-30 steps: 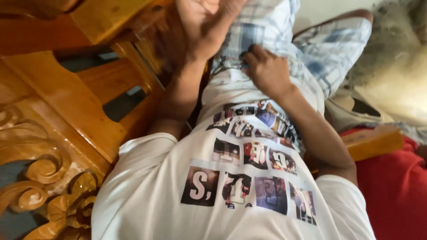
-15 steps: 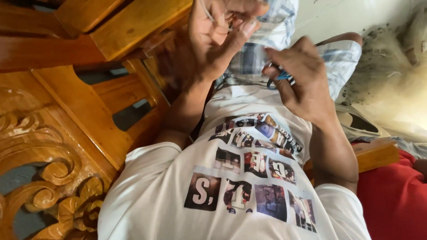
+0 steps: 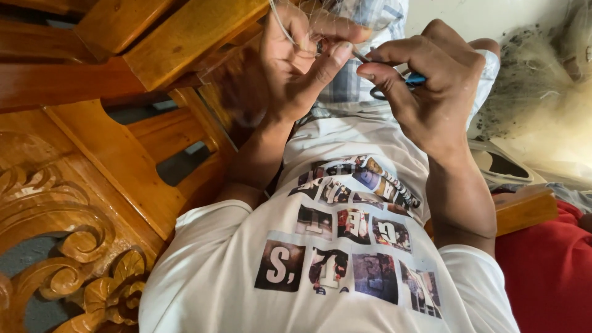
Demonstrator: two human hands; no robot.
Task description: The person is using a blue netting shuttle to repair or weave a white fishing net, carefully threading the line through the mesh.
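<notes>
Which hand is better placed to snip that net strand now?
Right. The right hand already grips the blue-handled scissors, whose blades point toward the left hand. The left hand is occupied, pinching the net strand, so it looks better kept as the holder.

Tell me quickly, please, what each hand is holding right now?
Left hand: closed, pinching fine netting.
Right hand: closed on small scissors with blue handles.

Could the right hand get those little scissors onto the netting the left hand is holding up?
Probably yes: the right hand holds the scissors right beside the left hand, which lifts the fine netting; nothing sits between them.
</notes>
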